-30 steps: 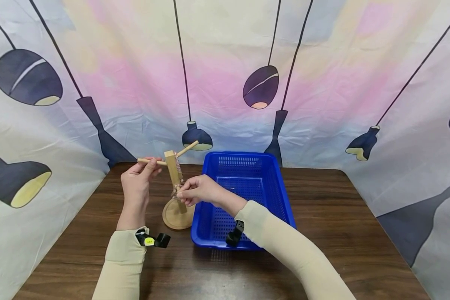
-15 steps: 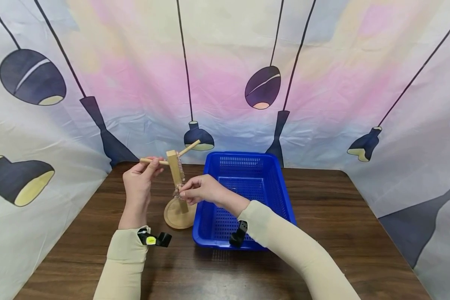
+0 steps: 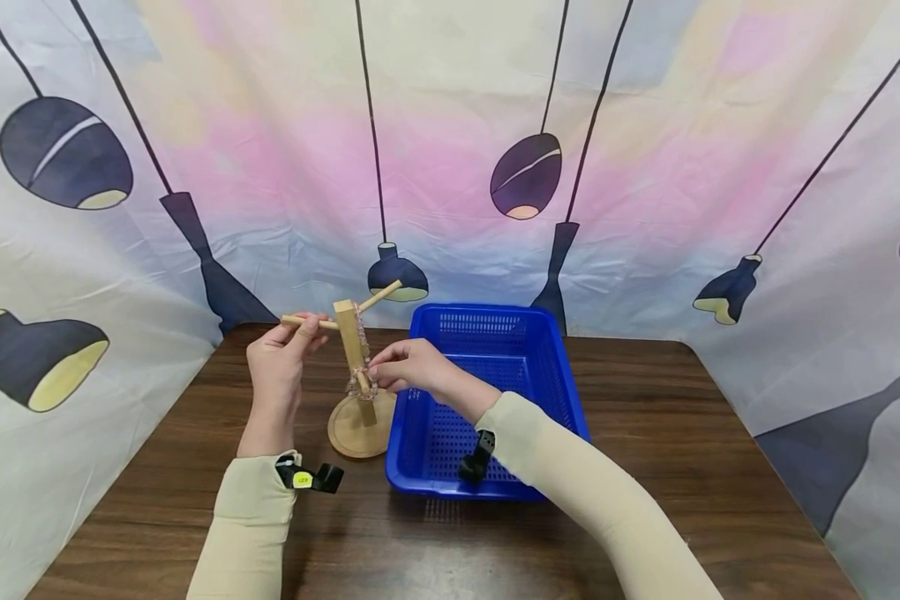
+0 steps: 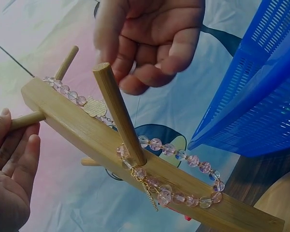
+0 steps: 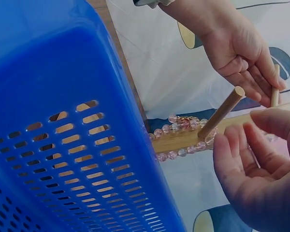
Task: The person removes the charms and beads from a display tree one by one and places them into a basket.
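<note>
Stand [image 3: 349, 337], wooden, one: upright post on a round base [image 3: 351, 440], set on a dark wood table [image 3: 660, 433]. Clock directions as in the head view, from the post's middle. Left peg [image 3: 290, 320], one: at 10 o'clock, high on the post. Far peg [image 3: 384, 294], one: at 1 o'clock, sloping up. Front peg [image 4: 117, 108], one: lower, at 5 o'clock. Lower bracelet [image 4: 205, 167], pink and clear beads with a short gold chain: looped round the foot of the front peg, on the stand. Upper bracelet [image 4: 94, 107], similar beads with a gold plaque: hanging at the far peg, along the post. Left hand [image 3: 277, 360]: at 9 o'clock, thumb and fingers pinching the left peg. Right hand [image 3: 414, 367]: at 3 o'clock, just beside the front peg; fingers loosely bent, thumb apart from them, pinching nothing; contact with the beads cannot be told. Basket [image 3: 427, 487], blue, perforated plastic: at 4 o'clock, just beside the base, under the right forearm. Sleeves [image 3: 600, 500], cream, two; a black wrist mount [image 3: 322, 478] on each. Backdrop [image 3: 450, 167]: pastel cloth printed with dark hanging lamps.
</note>
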The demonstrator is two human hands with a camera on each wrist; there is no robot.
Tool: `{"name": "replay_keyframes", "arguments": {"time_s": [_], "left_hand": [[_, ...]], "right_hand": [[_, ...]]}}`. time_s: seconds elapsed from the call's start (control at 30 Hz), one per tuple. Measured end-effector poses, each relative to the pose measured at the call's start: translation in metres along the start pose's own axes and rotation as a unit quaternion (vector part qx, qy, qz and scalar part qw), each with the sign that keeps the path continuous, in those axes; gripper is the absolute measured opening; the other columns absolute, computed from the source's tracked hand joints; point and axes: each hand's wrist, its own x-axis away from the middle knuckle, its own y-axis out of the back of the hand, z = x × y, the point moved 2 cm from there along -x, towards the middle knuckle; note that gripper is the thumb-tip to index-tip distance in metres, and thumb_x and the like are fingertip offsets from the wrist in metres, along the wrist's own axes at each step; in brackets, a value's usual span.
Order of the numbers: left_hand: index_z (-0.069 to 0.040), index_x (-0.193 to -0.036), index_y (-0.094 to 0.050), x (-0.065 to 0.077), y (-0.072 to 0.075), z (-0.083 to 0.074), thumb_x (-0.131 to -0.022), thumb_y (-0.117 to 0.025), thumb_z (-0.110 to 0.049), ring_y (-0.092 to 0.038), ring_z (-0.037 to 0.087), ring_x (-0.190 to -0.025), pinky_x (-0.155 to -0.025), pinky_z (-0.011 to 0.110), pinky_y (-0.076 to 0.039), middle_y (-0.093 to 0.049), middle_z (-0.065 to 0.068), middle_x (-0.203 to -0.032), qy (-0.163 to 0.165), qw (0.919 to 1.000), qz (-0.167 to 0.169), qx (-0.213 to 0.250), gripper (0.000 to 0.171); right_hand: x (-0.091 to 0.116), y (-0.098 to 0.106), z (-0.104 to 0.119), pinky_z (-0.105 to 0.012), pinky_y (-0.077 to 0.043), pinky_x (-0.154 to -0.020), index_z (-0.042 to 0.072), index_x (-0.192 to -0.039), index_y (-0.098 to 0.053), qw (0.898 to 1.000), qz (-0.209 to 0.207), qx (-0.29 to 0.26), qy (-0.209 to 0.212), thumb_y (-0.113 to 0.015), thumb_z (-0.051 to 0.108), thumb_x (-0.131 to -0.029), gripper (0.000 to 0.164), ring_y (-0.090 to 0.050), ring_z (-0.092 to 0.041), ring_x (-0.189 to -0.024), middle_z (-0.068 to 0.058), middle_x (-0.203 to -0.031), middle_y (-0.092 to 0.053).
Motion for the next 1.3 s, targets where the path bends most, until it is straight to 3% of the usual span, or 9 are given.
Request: {"name": "replay_keyframes", "arguments": {"time_s": [0.23,0.37,0.6,0.9,1.2,1.3], "left_hand": [[-0.013,-0.085,-0.077,0.001,0.0,-0.001,-0.097,-0.068,-0.004,-0.075,0.003,-0.078,-0.072,0.015,-0.062,-0.078,-0.008,-0.081,0.003,1.0,0.0,-0.003,0.017],[-0.012,-0.086,-0.076,0.0,0.001,-0.002,-0.097,-0.069,-0.004,-0.075,0.003,-0.08,-0.072,0.015,-0.062,-0.078,-0.008,-0.081,0.005,1.0,-0.001,-0.004,0.016],[-0.012,-0.086,-0.077,0.001,0.0,-0.003,-0.096,-0.07,-0.005,-0.076,0.002,-0.081,-0.073,0.015,-0.062,-0.078,-0.01,-0.081,0.007,0.9999,-0.002,-0.01,0.014],[-0.013,-0.086,-0.077,0.001,0.001,-0.004,-0.096,-0.069,-0.005,-0.075,0.002,-0.081,-0.073,0.014,-0.062,-0.078,-0.01,-0.081,0.005,0.9999,-0.002,-0.011,0.015],[-0.012,-0.088,-0.077,0.001,0.001,-0.002,-0.096,-0.07,-0.006,-0.075,0.002,-0.083,-0.073,0.015,-0.062,-0.079,-0.011,-0.082,0.0,0.9999,0.002,-0.017,0.013],[-0.012,-0.088,-0.077,0.0,0.002,0.0,-0.096,-0.07,-0.006,-0.075,0.002,-0.083,-0.074,0.015,-0.062,-0.079,-0.011,-0.082,0.001,0.9999,0.002,-0.016,0.013]], "right_hand": [[-0.006,-0.001,-0.006,-0.032,-0.065,-0.087,-0.002,-0.114,-0.073,0.999,-0.023,-0.009,-0.027,-0.068,0.008,-0.098,0.02,-0.072,-0.019,-0.095,-0.017,-0.118,-0.071],[-0.01,-0.002,-0.009,-0.034,-0.064,-0.091,-0.003,-0.115,-0.072,0.999,-0.023,-0.017,-0.028,-0.068,0.007,-0.097,0.021,-0.073,-0.025,-0.105,-0.017,-0.12,-0.07],[-0.015,-0.004,-0.01,-0.048,-0.055,-0.109,-0.004,-0.121,-0.069,0.998,-0.022,-0.036,-0.038,-0.065,0.005,-0.099,0.024,-0.067,-0.035,-0.122,-0.02,-0.13,-0.067],[-0.026,-0.008,-0.014,-0.049,-0.053,-0.111,-0.004,-0.124,-0.069,0.996,-0.033,-0.06,-0.051,-0.065,0.004,-0.099,0.026,-0.066,-0.036,-0.125,-0.021,-0.135,-0.065],[-0.033,-0.008,-0.019,-0.043,-0.06,-0.102,0.0,-0.12,-0.071,0.995,-0.031,-0.053,-0.075,-0.067,0.008,-0.099,0.024,-0.069,-0.033,-0.12,-0.017,-0.131,-0.068],[-0.035,-0.009,-0.021,-0.046,-0.058,-0.106,0.001,-0.12,-0.071,0.995,-0.028,-0.053,-0.079,-0.068,0.01,-0.099,0.024,-0.068,-0.033,-0.122,-0.016,-0.132,-0.068]]}}
